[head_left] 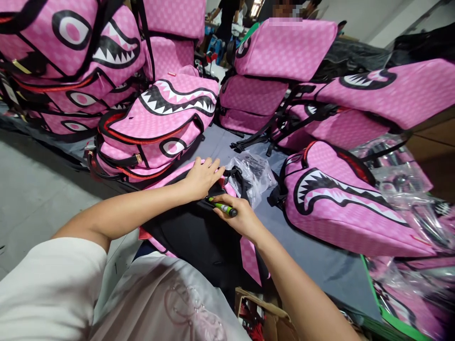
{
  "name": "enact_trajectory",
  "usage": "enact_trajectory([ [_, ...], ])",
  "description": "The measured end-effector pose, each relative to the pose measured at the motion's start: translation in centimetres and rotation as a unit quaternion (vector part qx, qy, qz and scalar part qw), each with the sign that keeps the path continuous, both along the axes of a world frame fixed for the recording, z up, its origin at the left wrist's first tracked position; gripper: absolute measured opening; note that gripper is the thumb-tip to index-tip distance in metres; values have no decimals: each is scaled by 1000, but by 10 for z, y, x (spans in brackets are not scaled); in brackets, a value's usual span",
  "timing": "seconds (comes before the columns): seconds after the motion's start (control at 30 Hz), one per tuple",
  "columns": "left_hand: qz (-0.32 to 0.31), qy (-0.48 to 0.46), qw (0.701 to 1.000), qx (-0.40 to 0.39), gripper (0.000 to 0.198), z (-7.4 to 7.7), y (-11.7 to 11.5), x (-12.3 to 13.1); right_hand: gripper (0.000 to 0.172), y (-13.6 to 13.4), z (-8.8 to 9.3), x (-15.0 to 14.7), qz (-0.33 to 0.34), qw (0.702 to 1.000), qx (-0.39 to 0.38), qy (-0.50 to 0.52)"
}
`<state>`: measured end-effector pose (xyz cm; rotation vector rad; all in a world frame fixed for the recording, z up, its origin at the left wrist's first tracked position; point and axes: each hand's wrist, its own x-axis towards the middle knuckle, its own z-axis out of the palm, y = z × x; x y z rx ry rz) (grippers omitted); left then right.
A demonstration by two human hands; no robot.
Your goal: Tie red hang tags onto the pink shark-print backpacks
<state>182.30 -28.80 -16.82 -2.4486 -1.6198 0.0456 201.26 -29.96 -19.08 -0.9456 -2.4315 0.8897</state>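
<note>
A pink and black backpack (199,232) lies in front of my body with its black side up. My left hand (204,179) rests on its far edge, fingers stretched out and lying over the fabric. Close beside it, my right hand (236,213) is closed around a green pen-shaped tool with black ends (224,207). The tool's tip points toward the backpack's edge below my left hand; what it touches there is hidden. Past my left hand sits a pink shark-mouth backpack (170,128), its red-edged opening turned toward me.
Stacked pink backpacks (78,80) rise at the left, with more piles (277,61) at the back. A clear plastic bag (254,173) lies on the grey table (305,255). Another shark-mouth backpack (337,213) and plastic-wrapped goods (408,189) stand right. A cardboard box (265,308) is below.
</note>
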Motion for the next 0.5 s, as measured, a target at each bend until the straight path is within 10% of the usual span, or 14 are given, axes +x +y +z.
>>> enact_trajectory([
  [0.5,9,-4,1000,28,72,-13,3,0,23,2,2,-7,31,997,70,-28],
])
